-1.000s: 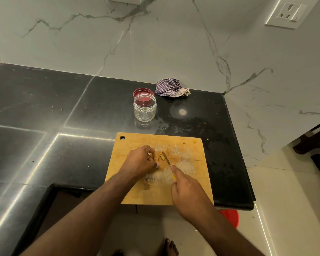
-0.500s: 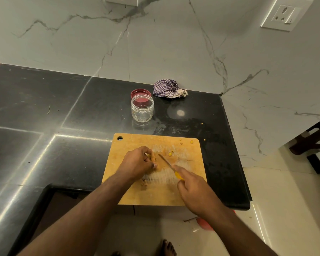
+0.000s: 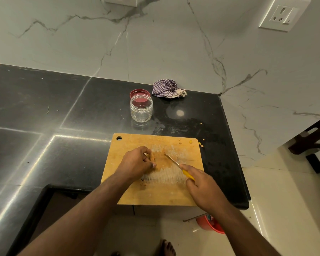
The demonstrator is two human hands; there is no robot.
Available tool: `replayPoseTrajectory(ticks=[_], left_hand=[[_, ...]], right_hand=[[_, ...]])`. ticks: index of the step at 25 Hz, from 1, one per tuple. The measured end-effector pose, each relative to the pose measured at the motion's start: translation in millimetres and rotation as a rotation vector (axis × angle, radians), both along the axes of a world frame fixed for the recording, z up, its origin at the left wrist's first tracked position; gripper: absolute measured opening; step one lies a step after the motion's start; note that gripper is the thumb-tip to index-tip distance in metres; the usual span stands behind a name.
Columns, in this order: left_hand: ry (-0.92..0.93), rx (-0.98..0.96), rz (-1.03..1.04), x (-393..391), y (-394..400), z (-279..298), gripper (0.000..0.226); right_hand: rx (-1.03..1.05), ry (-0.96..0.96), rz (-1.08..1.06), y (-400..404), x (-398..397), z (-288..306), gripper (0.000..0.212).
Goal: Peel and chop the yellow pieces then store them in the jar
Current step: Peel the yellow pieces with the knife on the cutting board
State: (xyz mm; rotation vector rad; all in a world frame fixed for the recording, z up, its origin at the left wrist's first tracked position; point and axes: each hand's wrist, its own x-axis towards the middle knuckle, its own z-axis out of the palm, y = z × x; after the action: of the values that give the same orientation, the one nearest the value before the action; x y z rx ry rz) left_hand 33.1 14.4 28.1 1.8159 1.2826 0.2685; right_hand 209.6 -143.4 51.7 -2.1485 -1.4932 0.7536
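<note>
The yellow piece [image 3: 152, 158] sits on the wooden cutting board [image 3: 155, 193], pinned under the curled fingertips of my left hand [image 3: 136, 163]; most of it is hidden by those fingers, so its shape is hard to make out and I think only a small orange-yellow lump shows. My right hand [image 3: 204, 183] is wrapped round the yellow handle of the knife [image 3: 175, 163], whose thin blade points far-left toward the piece, its tip just beside it; whether the edge touches the board I cannot tell. A few tiny yellow scraps [image 3: 190, 141] lie near the board's far right corner, and some crumbs on the black desk [image 3: 44, 117] just past it. Farther off stands the clear jar [image 3: 141, 109], open and upright, with its red lid [image 3: 139, 93] lying just behind it, partly hidden by the jar. A crumpled checked cloth [image 3: 167, 89] rests to the right of the lid, against the marble wall. Below the desk's edge a red tub [image 3: 210, 224] on the floor is half covered by my right forearm.
</note>
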Motion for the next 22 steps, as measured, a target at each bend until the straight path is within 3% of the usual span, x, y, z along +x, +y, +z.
replayPoseTrajectory(ticks=[6, 13, 18, 22], left_hand=[[0.02, 0.111, -0.06, -2, 2, 2, 0.041], [0.079, 0.167, -0.063, -2, 3, -2, 0.042], [0.1, 0.234, -0.025, 1, 8, -2, 0.029], [0.086, 0.116, -0.034, -1, 12, 1, 0.049]], right_hand=[[0.013, 0.275, -0.087, -5, -14, -5, 0.044], [0.069, 0.642, -0.401, -5, -26, -7, 0.039], [0.086, 0.638, -0.36, -6, -31, -6, 0.04], [0.065, 0.629, -0.356, -5, -32, -10, 0.041]])
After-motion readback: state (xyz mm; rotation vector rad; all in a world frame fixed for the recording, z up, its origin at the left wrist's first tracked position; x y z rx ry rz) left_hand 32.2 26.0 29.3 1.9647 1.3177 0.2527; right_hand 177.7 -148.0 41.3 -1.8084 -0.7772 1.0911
